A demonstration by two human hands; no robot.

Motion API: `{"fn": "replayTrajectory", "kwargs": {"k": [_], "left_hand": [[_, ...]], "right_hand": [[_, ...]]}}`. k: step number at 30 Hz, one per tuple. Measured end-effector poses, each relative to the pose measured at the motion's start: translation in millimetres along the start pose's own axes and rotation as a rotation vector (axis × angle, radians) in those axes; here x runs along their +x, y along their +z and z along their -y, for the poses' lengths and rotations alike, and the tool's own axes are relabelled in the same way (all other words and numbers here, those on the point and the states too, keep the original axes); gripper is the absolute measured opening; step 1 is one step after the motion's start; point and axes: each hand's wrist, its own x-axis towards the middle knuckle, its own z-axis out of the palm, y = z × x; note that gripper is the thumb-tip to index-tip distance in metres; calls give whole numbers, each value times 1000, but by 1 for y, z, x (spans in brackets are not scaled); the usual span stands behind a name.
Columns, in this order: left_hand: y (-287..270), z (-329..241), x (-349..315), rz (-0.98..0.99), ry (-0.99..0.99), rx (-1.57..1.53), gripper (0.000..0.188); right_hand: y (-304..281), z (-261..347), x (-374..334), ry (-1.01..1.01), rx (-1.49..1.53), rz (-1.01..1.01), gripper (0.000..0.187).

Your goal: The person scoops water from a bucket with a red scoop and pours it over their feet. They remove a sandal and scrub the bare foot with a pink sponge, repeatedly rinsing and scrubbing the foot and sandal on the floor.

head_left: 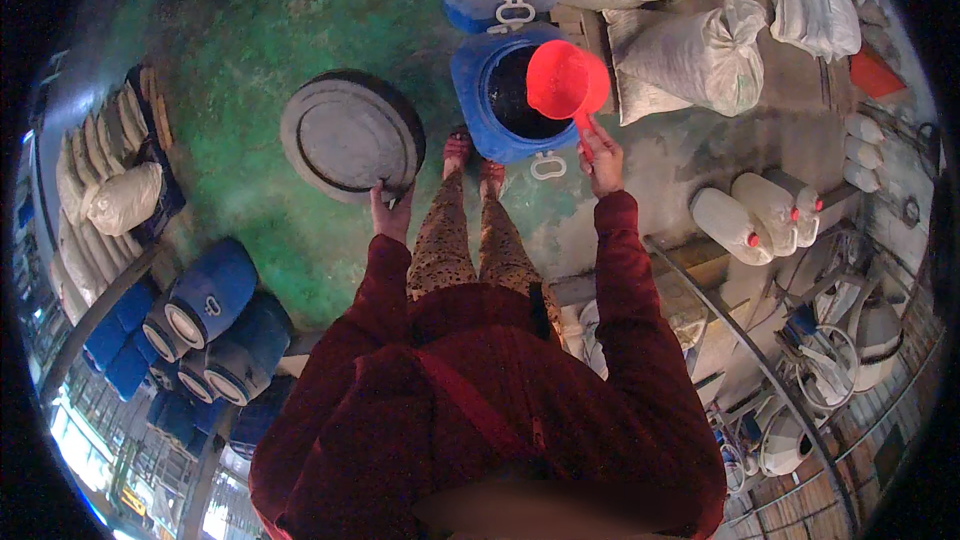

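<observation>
Green, patchily worn paint covers much of the floor (250,30), giving way to bare grey-brown on the right, where pale woven sacks (700,60) lie bulging, one with a crinkled, gathered neck. Near them stands the open blue drum (463,90), smooth plastic with rounded corners and a circular mouth; its inside is dark, and its contents cannot be made out. The broad round lid (350,135), dusty grey with ringed ridges and a blackish rim, is left of the drum and apart from it. Held at one edge only, it could tip or slip under its lopsided weight. The glossy red dipper (565,80), a round cup on a straight handle, overlaps the drum's mouth and right rim in this view; a careless tilt could spill any load outside, though whether it carries anything is unclear. Of the hands, the left hand (391,208) has its fingers partly curled over the lid's near edge, while the right hand (603,158) is closed around the dipper's handle.
</observation>
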Motion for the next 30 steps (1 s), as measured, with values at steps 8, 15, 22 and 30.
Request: {"fn": "replayTrajectory", "kwargs": {"k": [8,15,22,30], "left_hand": [[-5,-6,42,95,132,793,51],[49,55,94,188,227,1373,52],[115,186,100,48,136,1767,69],[93,175,164,-164,396,2088,97]], "right_hand": [[-19,20,-21,93,398,199,43],[-32,55,-48,76,636,276,36],[-76,71,-72,48,672,28,31],[-63,78,-92,-24,649,159,25]]}}
